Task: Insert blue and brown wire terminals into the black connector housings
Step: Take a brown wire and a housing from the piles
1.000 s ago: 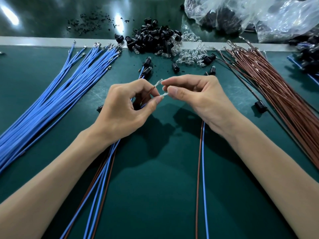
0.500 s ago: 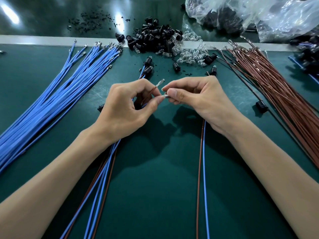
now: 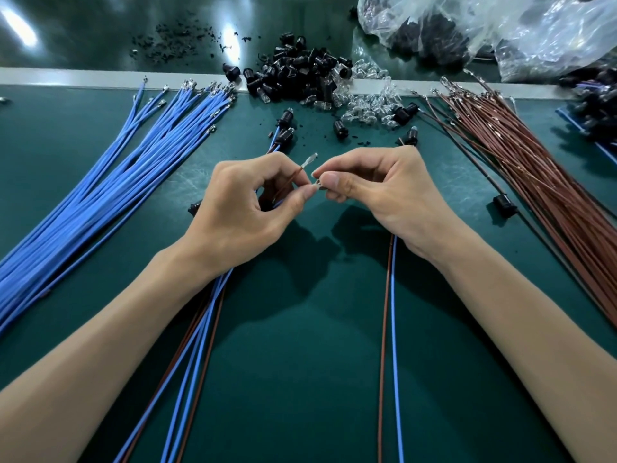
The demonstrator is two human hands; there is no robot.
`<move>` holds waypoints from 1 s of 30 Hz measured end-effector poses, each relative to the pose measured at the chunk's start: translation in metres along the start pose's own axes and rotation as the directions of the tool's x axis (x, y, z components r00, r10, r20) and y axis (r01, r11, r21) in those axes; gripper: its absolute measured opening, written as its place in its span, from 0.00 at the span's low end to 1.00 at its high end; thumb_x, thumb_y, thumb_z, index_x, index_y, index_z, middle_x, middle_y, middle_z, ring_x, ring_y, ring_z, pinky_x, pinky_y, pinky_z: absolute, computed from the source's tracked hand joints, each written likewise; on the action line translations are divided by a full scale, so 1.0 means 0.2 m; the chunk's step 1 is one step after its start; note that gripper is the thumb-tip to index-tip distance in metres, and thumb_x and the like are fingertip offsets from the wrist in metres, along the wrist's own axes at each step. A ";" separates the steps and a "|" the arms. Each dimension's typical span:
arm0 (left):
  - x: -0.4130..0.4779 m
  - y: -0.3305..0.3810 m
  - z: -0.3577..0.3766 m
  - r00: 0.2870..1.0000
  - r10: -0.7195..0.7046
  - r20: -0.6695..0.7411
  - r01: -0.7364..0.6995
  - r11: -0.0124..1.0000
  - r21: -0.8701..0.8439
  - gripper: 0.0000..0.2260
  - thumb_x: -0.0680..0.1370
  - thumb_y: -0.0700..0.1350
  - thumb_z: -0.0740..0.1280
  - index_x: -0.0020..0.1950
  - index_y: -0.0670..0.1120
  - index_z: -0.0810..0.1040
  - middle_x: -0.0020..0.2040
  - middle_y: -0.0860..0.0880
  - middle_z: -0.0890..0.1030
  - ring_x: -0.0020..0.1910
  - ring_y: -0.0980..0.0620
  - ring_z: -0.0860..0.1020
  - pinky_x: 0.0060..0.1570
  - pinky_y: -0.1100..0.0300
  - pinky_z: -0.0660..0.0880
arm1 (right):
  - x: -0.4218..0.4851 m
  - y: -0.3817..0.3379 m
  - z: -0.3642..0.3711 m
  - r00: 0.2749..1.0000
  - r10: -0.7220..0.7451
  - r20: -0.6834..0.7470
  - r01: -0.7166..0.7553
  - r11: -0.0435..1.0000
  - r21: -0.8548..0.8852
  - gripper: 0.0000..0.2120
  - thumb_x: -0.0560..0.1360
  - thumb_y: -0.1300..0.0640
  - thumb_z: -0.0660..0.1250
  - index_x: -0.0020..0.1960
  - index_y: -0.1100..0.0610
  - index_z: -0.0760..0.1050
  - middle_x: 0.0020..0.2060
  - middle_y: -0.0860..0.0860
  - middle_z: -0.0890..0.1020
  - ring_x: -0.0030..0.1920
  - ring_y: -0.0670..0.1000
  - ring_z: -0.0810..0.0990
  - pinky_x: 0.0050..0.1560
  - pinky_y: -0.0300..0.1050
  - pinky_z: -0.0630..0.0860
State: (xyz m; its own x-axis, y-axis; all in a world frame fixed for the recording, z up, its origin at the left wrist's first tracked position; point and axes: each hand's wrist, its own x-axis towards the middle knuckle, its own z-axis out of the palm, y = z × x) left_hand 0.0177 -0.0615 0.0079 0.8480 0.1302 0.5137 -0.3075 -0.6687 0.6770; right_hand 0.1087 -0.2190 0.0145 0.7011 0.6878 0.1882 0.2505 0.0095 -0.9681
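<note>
The left hand (image 3: 247, 202) grips a brown wire (image 3: 295, 173) in the middle, its shiny tip bare. The right hand (image 3: 377, 192) pinches another tip (image 3: 319, 186) beside it. A few black housings (image 3: 284, 135) farther back have wires in. Big piles of blue wires (image 3: 100, 182) on the left and brown wires (image 3: 541, 182) on the right wait, so most is left

Bright overhead light, glare streaks on the far surface (image 3: 233, 31), wide-angle bending at edges.
</note>
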 end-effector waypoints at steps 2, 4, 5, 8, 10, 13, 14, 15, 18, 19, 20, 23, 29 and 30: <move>0.00 0.00 0.00 1.000 0.000 0.007 0.000 1.000 -0.003 0.05 0.74 0.41 0.70 0.42 0.40 0.79 0.30 0.47 0.76 0.31 0.49 0.73 0.33 0.64 0.70 | 0.00 0.00 0.00 1.000 -0.003 0.005 0.003 1.000 -0.010 0.04 0.72 0.63 0.71 0.44 0.55 0.81 0.31 0.45 0.82 0.33 0.41 0.79 0.40 0.32 0.74; 0.00 0.00 0.00 1.000 -0.003 0.007 0.003 1.000 -0.012 0.05 0.74 0.41 0.70 0.42 0.40 0.79 0.30 0.47 0.76 0.30 0.49 0.73 0.33 0.63 0.70 | 0.00 0.00 0.00 1.000 0.002 0.011 -0.002 1.000 -0.024 0.05 0.73 0.65 0.70 0.44 0.55 0.81 0.30 0.44 0.82 0.32 0.40 0.79 0.39 0.32 0.74; 0.00 0.00 0.00 1.000 -0.004 0.008 0.004 1.000 -0.014 0.05 0.74 0.41 0.70 0.42 0.40 0.79 0.30 0.47 0.76 0.30 0.49 0.72 0.32 0.63 0.70 | 0.00 0.00 0.00 1.000 0.008 0.012 -0.008 1.000 -0.030 0.06 0.74 0.65 0.69 0.43 0.56 0.80 0.30 0.44 0.82 0.32 0.40 0.79 0.38 0.31 0.74; -0.01 0.00 0.00 1.000 0.001 0.019 0.000 1.000 -0.013 0.05 0.74 0.40 0.70 0.41 0.39 0.80 0.30 0.46 0.77 0.29 0.48 0.73 0.32 0.60 0.71 | 0.00 0.00 0.00 0.999 0.026 0.020 -0.025 0.998 -0.049 0.08 0.74 0.67 0.69 0.43 0.55 0.80 0.29 0.44 0.82 0.32 0.40 0.78 0.38 0.31 0.74; -0.01 0.00 0.00 1.000 0.007 0.021 -0.007 1.000 0.001 0.05 0.73 0.40 0.71 0.41 0.38 0.80 0.30 0.45 0.78 0.29 0.48 0.74 0.32 0.58 0.72 | 0.00 0.00 0.00 0.999 0.046 0.020 -0.044 0.998 -0.054 0.08 0.74 0.67 0.69 0.43 0.55 0.80 0.29 0.44 0.82 0.32 0.40 0.79 0.38 0.31 0.75; -0.01 -0.01 0.01 0.999 0.033 0.014 -0.034 0.998 0.056 0.06 0.73 0.41 0.71 0.39 0.38 0.80 0.30 0.46 0.78 0.28 0.50 0.73 0.32 0.57 0.71 | 0.00 0.00 0.00 0.996 0.090 0.026 -0.088 0.995 -0.051 0.06 0.74 0.67 0.69 0.44 0.57 0.80 0.30 0.45 0.82 0.32 0.42 0.80 0.37 0.32 0.75; -0.01 -0.01 0.01 0.999 0.046 0.014 -0.047 0.996 0.082 0.06 0.73 0.41 0.72 0.39 0.38 0.80 0.30 0.46 0.78 0.29 0.51 0.72 0.31 0.58 0.71 | 0.00 0.00 0.00 0.994 0.106 0.031 -0.104 0.993 -0.053 0.05 0.74 0.67 0.69 0.44 0.58 0.80 0.30 0.46 0.82 0.32 0.42 0.80 0.36 0.33 0.75; -0.01 -0.02 0.01 0.998 0.058 0.015 -0.059 0.992 0.112 0.06 0.72 0.41 0.72 0.39 0.39 0.80 0.30 0.47 0.78 0.29 0.52 0.71 0.32 0.58 0.71 | 0.00 0.00 0.00 0.992 0.120 0.037 -0.118 0.991 -0.057 0.05 0.74 0.66 0.69 0.44 0.58 0.80 0.30 0.46 0.82 0.32 0.43 0.80 0.36 0.33 0.75; -0.02 -0.03 0.01 0.996 0.084 0.018 -0.086 0.980 0.177 0.07 0.73 0.42 0.72 0.38 0.40 0.80 0.30 0.49 0.77 0.30 0.55 0.70 0.36 0.57 0.71 | 0.00 0.00 -0.01 0.987 0.150 0.051 -0.146 0.987 -0.066 0.05 0.75 0.66 0.68 0.43 0.59 0.80 0.30 0.46 0.82 0.31 0.42 0.79 0.35 0.33 0.75; -0.02 -0.03 0.01 0.996 0.092 0.016 -0.093 0.977 0.191 0.07 0.73 0.42 0.72 0.38 0.40 0.80 0.31 0.50 0.77 0.30 0.56 0.69 0.37 0.57 0.72 | 0.00 0.00 -0.01 0.987 0.152 0.055 -0.148 0.987 -0.070 0.04 0.75 0.66 0.68 0.43 0.59 0.80 0.30 0.46 0.82 0.31 0.42 0.79 0.35 0.33 0.75; -0.02 -0.03 0.02 0.995 0.100 0.012 -0.100 0.974 0.203 0.07 0.73 0.42 0.72 0.38 0.40 0.80 0.31 0.50 0.77 0.30 0.56 0.69 0.38 0.56 0.72 | 0.00 0.00 -0.01 0.987 0.152 0.057 -0.147 0.986 -0.075 0.04 0.75 0.66 0.67 0.43 0.59 0.80 0.29 0.46 0.81 0.31 0.42 0.79 0.34 0.33 0.75; -0.02 -0.04 0.02 0.993 0.118 -0.001 -0.115 0.968 0.222 0.07 0.73 0.42 0.71 0.38 0.40 0.79 0.30 0.52 0.75 0.31 0.57 0.67 0.39 0.53 0.73 | 0.00 0.00 -0.01 0.988 0.142 0.064 -0.135 0.986 -0.099 0.04 0.76 0.64 0.67 0.44 0.60 0.80 0.29 0.45 0.79 0.31 0.42 0.77 0.34 0.33 0.74; -0.02 -0.04 0.01 0.994 0.111 -0.010 -0.106 0.971 0.214 0.07 0.73 0.42 0.71 0.38 0.40 0.79 0.30 0.52 0.75 0.31 0.57 0.67 0.38 0.53 0.72 | 0.00 0.00 -0.01 0.994 0.096 0.061 -0.095 0.995 -0.015 0.04 0.73 0.64 0.70 0.46 0.57 0.81 0.33 0.47 0.83 0.34 0.43 0.80 0.39 0.33 0.76; -0.02 -0.04 0.01 0.994 0.109 -0.013 -0.104 0.972 0.212 0.06 0.73 0.42 0.71 0.38 0.40 0.79 0.30 0.52 0.75 0.31 0.57 0.67 0.38 0.54 0.72 | 0.00 0.00 -0.01 0.994 0.088 0.061 -0.087 0.996 -0.009 0.04 0.72 0.63 0.71 0.45 0.57 0.81 0.33 0.48 0.83 0.34 0.43 0.81 0.40 0.33 0.76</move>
State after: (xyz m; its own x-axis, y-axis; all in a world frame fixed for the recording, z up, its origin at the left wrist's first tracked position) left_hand 0.0185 -0.0586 -0.0003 0.8039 0.0662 0.5910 -0.2951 -0.8184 0.4931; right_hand 0.1100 -0.2203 0.0146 0.6787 0.7286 0.0923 0.1943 -0.0570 -0.9793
